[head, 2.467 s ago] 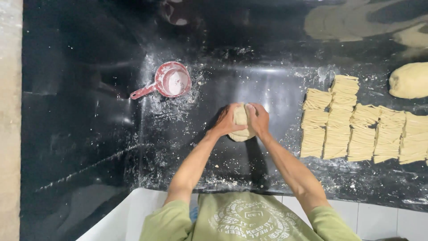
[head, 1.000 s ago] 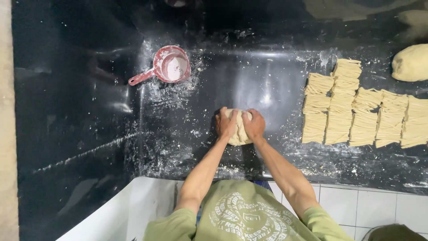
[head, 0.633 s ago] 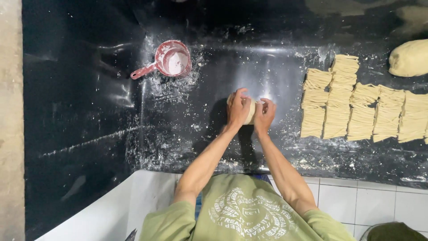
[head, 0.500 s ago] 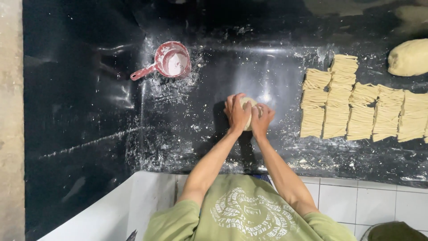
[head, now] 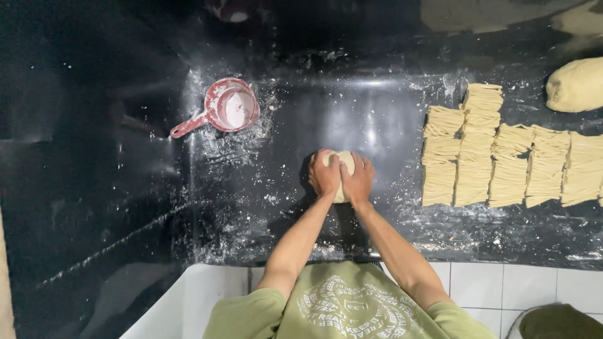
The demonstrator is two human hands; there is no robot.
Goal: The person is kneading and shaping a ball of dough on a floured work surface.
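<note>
From overhead, both hands press a pale, rounded lump of dough (head: 342,169) on the floury black table (head: 113,207); left hand (head: 325,176) and right hand (head: 359,182) clasp it side by side, equally near, dough between and just beyond them

A black, flour-dusted countertop (head: 94,188) carries a pink scoop (head: 227,111) left of centre, a dough piece (head: 342,164) mid-surface, stacked noodle bundles (head: 502,163) and a dough lump (head: 576,85) at the right edge.

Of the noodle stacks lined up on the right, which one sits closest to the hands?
The leftmost noodle stack, at the row's left end. It lies nearest the right hand, which presses the dough ball together with the left hand; every other stack lies farther right.
</note>
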